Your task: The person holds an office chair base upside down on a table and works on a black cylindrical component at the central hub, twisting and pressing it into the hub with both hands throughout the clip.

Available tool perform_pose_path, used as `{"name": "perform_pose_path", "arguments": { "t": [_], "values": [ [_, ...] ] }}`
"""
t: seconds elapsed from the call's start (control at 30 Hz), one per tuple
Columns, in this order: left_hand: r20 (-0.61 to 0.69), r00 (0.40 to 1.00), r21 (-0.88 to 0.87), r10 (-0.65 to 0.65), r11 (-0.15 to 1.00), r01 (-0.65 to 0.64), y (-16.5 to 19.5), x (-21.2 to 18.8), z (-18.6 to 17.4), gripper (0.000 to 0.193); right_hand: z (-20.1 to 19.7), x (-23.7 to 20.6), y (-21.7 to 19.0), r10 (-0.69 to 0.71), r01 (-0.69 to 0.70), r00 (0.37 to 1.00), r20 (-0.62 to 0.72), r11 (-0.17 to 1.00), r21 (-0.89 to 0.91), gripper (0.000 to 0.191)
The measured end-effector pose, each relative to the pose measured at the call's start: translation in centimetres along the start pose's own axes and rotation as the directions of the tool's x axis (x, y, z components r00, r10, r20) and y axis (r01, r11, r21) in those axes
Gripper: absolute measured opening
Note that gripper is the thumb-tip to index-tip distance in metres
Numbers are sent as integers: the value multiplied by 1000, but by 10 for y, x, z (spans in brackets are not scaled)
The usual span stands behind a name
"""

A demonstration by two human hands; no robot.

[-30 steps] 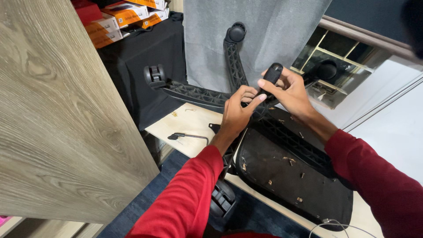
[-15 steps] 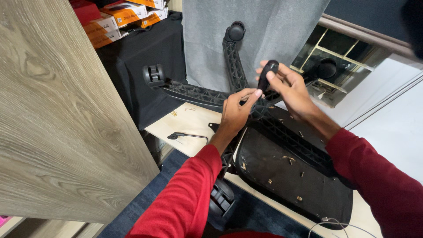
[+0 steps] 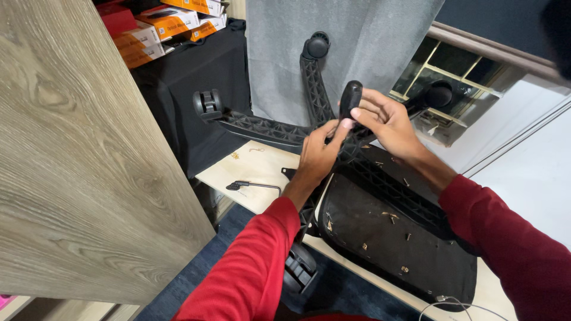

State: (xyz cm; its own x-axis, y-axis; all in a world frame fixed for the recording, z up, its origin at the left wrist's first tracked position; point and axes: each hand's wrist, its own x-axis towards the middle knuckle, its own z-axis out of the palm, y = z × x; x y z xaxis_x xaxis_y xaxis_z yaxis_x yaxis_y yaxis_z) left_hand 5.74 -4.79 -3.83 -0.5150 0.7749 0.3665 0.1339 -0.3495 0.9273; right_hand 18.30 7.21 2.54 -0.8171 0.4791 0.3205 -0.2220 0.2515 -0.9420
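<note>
An upturned black office chair lies on a light wooden board [image 3: 262, 169], its star-shaped wheel base [image 3: 270, 128] pointing up. My right hand [image 3: 386, 122] grips a black oval knob [image 3: 350, 98] standing up from the middle of the base. My left hand [image 3: 318, 151] pinches the stem just below the knob with thumb and fingers. The chair's seat underside [image 3: 386, 244] lies below both hands, dotted with small screws. Both of my sleeves are red.
A large wood-grain panel [image 3: 77, 160] stands close at the left. A metal hex key [image 3: 253, 186] lies on the board near my left wrist. A black cloth-covered stand [image 3: 196, 83], orange boxes [image 3: 154, 30] and a grey fabric panel [image 3: 357, 41] sit behind.
My right hand has shifted the black knob slightly left and lower toward the middle of the base. My left hand's fingers have closed in under it.
</note>
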Motion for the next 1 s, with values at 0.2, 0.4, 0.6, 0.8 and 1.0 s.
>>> {"name": "perform_pose_path", "arguments": {
  "t": [0.2, 0.4, 0.6, 0.8, 1.0],
  "values": [
    [-64, 987, 11, 148, 989, -147, -1, 0, 4, 34, 1, -2, 3, -61, 49, 995, -80, 987, -152, 36],
    [-44, 998, 37, -48, 998, 50, 1, -2, 0, 31, 1, 0, -1, 7, -7, 1000, 6, 1000, -16, 40],
    [-50, 973, -10, 227, 974, -228, -4, -3, 5, 35, 2, -2, 3, 2, -29, 995, -101, 963, -270, 36],
    [-44, 997, 59, 70, 996, -68, -2, -1, 1, 33, 3, -1, -3, 23, -23, 1000, -1, 999, 25, 45],
    [-89, 978, 95, 190, 979, -181, 4, -5, 3, 36, 3, -2, 3, 75, -109, 987, -139, 960, -256, 35]
  ]
}}
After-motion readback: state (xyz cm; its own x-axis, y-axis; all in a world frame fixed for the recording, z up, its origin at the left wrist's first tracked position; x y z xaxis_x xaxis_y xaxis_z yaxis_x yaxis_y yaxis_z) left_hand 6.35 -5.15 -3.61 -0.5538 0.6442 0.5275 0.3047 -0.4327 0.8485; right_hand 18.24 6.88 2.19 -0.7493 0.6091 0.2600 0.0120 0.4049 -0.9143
